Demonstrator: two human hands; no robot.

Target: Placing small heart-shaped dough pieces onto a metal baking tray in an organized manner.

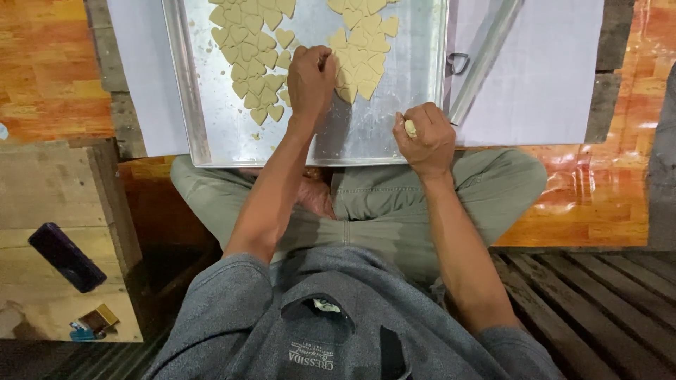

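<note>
The person is sitting cross-legged on an orange-brown plank floor (598, 190), grey sweatshirt and olive trousers filling the bottom of the head view. In front of the knees, at twelve o'clock, a pale sheet (556, 70) is covering a low worktop, and a shiny metal baking tray (394, 119) is lying on it. Heart-shaped dough pieces (246, 56) are sitting in two clusters on the tray, one at eleven o'clock, one at one o'clock.

The left hand (310, 77) is reaching between the two clusters, fingers curled narrow and pressing down among the hearts; what they are pinching is hidden under the knuckles. The right hand (426, 141) is hovering over the tray's near right corner, fingers closed around a small lump of pale dough (410, 128), only its end peeking out.

A long metal rod (486, 60) is lying on the sheet just beside the tray at two o'clock, next to a small wire cutter (458, 62), hard to make out. At eight o'clock a wooden board (42, 204) is carrying a dark purple case (67, 257).

The tray's far end is running out of view.
</note>
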